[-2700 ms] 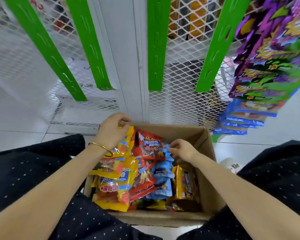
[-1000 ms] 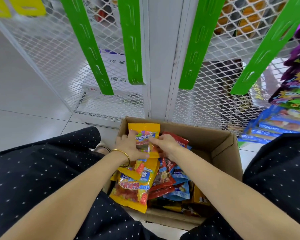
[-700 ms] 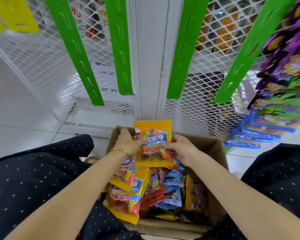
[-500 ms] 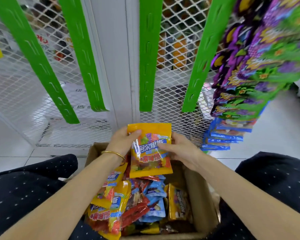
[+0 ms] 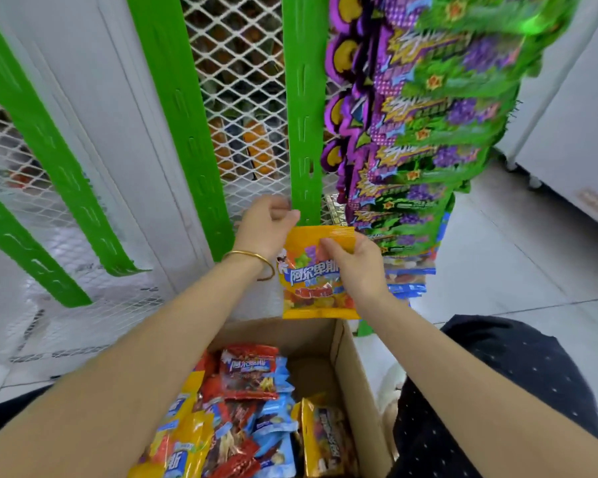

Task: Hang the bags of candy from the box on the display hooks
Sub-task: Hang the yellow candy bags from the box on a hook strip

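The right hand [image 5: 354, 267] covers part of the print on the yellow bag [image 5: 309, 291]. Just above the bag, the left hand [image 5: 263, 225] is blurred against the green strip [image 5: 304, 115]; whether it holds anything cannot be told. Below the bag, the box [image 5: 346, 367] runs off the bottom edge.

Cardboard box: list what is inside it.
Inside the cardboard box lie loose candy bags: a red bag on top, blue bags, yellow bags. The left forearm covers the box's left side, and whatever lies beneath the pile is hidden.
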The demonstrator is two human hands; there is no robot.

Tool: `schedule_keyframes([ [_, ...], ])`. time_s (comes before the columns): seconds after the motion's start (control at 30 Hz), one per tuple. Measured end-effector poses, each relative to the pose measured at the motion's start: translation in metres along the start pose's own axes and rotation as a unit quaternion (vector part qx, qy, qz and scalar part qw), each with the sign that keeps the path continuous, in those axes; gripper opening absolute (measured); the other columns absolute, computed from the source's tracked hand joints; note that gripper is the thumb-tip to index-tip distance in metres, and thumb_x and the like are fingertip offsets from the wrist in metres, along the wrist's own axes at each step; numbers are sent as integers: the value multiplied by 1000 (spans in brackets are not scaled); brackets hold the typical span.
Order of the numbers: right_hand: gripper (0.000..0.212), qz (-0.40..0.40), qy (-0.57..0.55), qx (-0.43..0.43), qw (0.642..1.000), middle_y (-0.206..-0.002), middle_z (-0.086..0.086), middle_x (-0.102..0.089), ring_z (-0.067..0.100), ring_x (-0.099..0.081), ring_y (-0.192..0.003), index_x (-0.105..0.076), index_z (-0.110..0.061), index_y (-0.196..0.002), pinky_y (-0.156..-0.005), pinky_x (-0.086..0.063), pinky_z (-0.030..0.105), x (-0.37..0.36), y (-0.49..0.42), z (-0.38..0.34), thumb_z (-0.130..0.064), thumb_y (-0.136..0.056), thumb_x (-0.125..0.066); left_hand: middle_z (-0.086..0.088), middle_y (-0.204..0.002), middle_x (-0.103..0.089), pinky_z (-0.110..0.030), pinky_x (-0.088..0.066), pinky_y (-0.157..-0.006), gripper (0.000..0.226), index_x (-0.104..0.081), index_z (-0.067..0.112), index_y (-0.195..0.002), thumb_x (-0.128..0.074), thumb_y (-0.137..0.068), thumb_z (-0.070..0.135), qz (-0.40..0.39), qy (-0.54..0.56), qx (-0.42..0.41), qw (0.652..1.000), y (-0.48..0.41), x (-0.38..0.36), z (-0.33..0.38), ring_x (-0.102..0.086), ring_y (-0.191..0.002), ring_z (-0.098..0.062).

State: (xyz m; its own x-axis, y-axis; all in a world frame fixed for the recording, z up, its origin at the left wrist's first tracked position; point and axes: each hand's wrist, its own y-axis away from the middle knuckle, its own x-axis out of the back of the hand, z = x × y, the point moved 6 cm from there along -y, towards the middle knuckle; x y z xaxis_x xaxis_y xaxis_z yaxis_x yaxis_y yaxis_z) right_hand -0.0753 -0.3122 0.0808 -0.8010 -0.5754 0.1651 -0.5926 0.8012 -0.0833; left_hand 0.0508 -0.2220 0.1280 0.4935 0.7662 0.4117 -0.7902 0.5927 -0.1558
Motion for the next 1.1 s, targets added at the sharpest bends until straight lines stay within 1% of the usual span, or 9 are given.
schedule_keyframes([
  [0.23, 14, 39, 25, 25, 999, -80, 5, -67, 20, -62, -79, -63, -14, -80, -75, -50, 38, -6, -4, 2, -22, -91, -58, 0, -75, -56, -24, -38, -65, 16, -62, 8, -87, -62, -87, 25, -17, -81, -8, 997, -6, -11, 4, -51, -70, -13],
  [0.33, 23, 50, 59, 67, 995, -81, 8, -65, 23, -59, -79, -63, -12, -75, -72, -48, 41, -8, -8, -1, -25, -92, -54, -2, -56, -35, -29, -25, -54, 38, -44, 12, -60, -57, -90, 30, -46, -116, -1, 992, -6, -13, 5, -33, -53, -15],
  [0.4, 26, 59, 89, 87, 990, -82, 7, -64, 21, -58, -79, -64, -10, -78, -72, -47, 40, -9, -11, -4, -28, -93, -52, -3, -54, -31, -30, -23, -51, 44, -37, 13, -55, -55, -91, 32, -65, -122, 17, 990, -6, -13, 6, -30, -51, -16],
  [0.5, 26, 86, 110, 106, 985, -77, 3, -64, 18, -58, -73, -63, -10, -80, -68, -46, 39, -9, -10, -8, -29, -93, -52, -16, -65, -51, -34, -38, -59, 44, -55, 0, -67, -52, -92, 36, -97, -115, 37, 988, -5, -14, 6, -45, -61, -21],
  [0.57, 27, 100, 131, 120, 979, -75, 1, -65, 18, -58, -71, -63, -12, -81, -65, -47, 39, -9, -8, -11, -32, -94, -50, -23, -86, -64, -39, -47, -77, 47, -64, -7, -88, -51, -93, 38, -115, -100, 55, 987, -5, -14, 6, -56, -75, -24],
  [0.73, 27, 103, 173, 132, 971, -70, 2, -63, 22, -56, -65, -60, -12, -79, -59, -45, 39, -10, -4, -15, -31, -94, -49, -8, -100, -65, -30, -45, -85, 30, -64, 8, -100, -49, -95, 32, -139, -58, 84, 985, 0, -13, 6, -61, -92, -23],
  [0.83, 27, 95, 167, 108, 975, -68, 4, -61, 24, -55, -65, -59, -11, -77, -59, -46, 42, -10, -4, -5, -29, -94, -49, -13, -111, -64, -37, -44, -93, 36, -64, 6, -109, -49, -94, 35, -137, -50, 92, 985, -3, -11, 0, -60, -104, -28],
  [0.97, 28, 82, 159, 93, 980, -70, 4, -63, 23, -57, -66, -58, -10, -76, -61, -47, 44, -12, -3, 5, -30, -93, -49, -12, -89, -57, -35, -44, -83, 45, -64, 5, -95, -48, -91, 47, -147, -79, 91, 982, -3, -9, -8, -55, -83, -21],
  [1.1, 28, 78, 148, 88, 982, -70, 4, -62, 21, -56, -67, -59, -10, -76, -62, -46, 41, -11, -2, 7, -30, -93, -50, -16, -85, -60, -40, -47, -83, 58, -64, -7, -94, -47, -91, 48, -136, -96, 81, 983, -3, -7, -11, -55, -78, -22],
])
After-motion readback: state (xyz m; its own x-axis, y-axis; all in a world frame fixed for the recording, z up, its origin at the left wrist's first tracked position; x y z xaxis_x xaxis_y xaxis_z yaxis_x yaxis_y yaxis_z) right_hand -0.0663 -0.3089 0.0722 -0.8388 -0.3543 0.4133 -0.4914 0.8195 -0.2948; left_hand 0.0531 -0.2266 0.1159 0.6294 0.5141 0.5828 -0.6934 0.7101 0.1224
